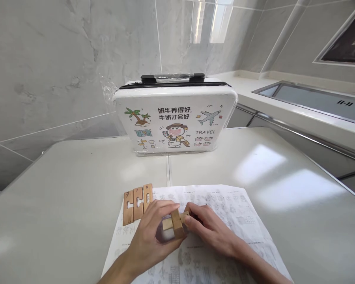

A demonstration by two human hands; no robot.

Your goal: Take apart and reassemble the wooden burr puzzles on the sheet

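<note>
Between both hands is a small wooden burr puzzle (177, 224), its square-ended blocks crossing one another. My left hand (154, 228) curves around its left side, with thumb below and fingertips on the top. At the right, my right hand (208, 227) pinches a block end between thumb and fingers. Some of the puzzle's underside is hidden by the fingers. Beyond my left hand lie three flat notched wooden pieces (137, 211), side by side and marked 3, 1 and 2. Under the hands is a printed paper sheet (192, 258) with small diagrams.
A white travel case (175, 118) with cartoon prints and a black handle stands at the back of the white table (62, 205), against the grey tiled wall (62, 59). To the right runs a counter with a sink (313, 102).
</note>
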